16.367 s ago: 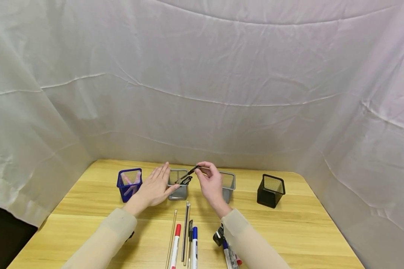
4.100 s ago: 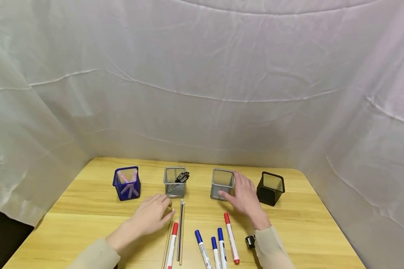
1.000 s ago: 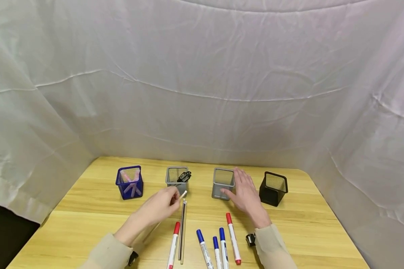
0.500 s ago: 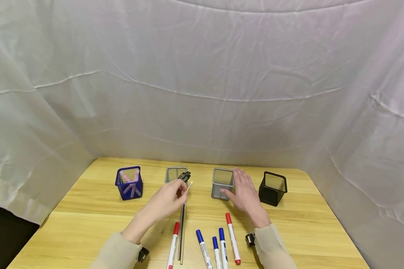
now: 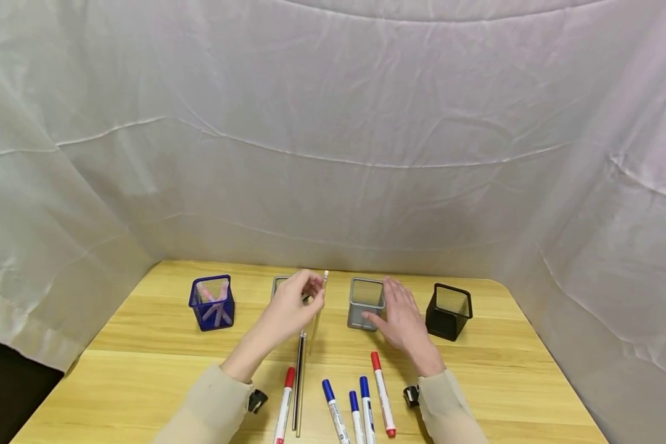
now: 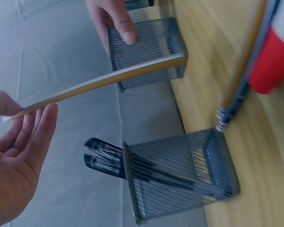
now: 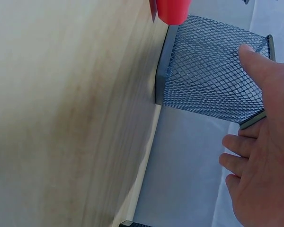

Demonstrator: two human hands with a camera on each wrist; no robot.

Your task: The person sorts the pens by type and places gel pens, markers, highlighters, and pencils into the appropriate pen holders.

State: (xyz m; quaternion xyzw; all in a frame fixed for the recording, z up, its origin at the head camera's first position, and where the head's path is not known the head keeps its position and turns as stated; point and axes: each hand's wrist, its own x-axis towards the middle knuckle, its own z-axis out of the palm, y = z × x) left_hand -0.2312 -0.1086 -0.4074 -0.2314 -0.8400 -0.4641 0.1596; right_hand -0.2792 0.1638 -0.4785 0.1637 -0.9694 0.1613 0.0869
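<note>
My left hand (image 5: 291, 305) pinches a gold-coloured pencil (image 6: 118, 78) close to its white eraser end. The pencil hangs steeply above the table, between two grey mesh pen holders. The left holder (image 6: 180, 163), with black clipped pens (image 6: 104, 156) leaning in it, is largely covered by this hand in the head view. My right hand (image 5: 404, 317) rests against the right-hand grey pen holder (image 5: 357, 316), thumb on its front face and fingers fairly straight along its side; nothing shows inside that holder. Two more pencils (image 5: 299, 388) lie side by side on the table.
A blue mesh holder (image 5: 204, 316) with pink sticks stands far left, a black mesh holder (image 5: 444, 324) far right. Red-capped markers (image 5: 285, 404) (image 5: 383, 394) and several blue-capped markers (image 5: 335, 413) lie in front. Grey cloth (image 5: 333, 185) surrounds the table (image 5: 144, 370).
My left hand has picked up a pencil from the table, raising it and carrying it rightward as it turned more upright. Earlier, my right hand held a black pen; it now stays at the right-hand grey holder.
</note>
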